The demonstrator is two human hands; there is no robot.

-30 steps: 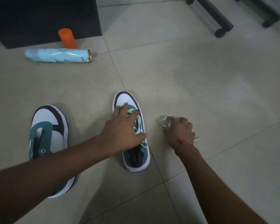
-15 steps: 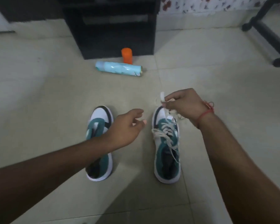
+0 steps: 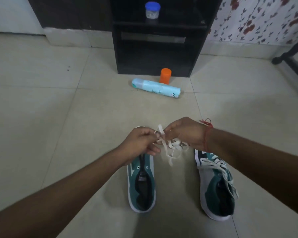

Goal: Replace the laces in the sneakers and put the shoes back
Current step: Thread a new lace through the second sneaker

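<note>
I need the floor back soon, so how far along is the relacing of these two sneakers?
About halfway, by the look of it. Done: the right-hand sneaker already carries a white lace through its eyelets. In hand: the left hand and right hand both pinch a loose white lace held above the floor. Left: the left-hand sneaker shows bare eyelets, and neither shoe has been put away.

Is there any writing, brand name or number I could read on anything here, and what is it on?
No text can be read.
Light blue can: dark printed marks, too blurred to read.
Left sneaker: small tongue label, too small to read.
Blue-lidded jar: nothing legible.
</note>
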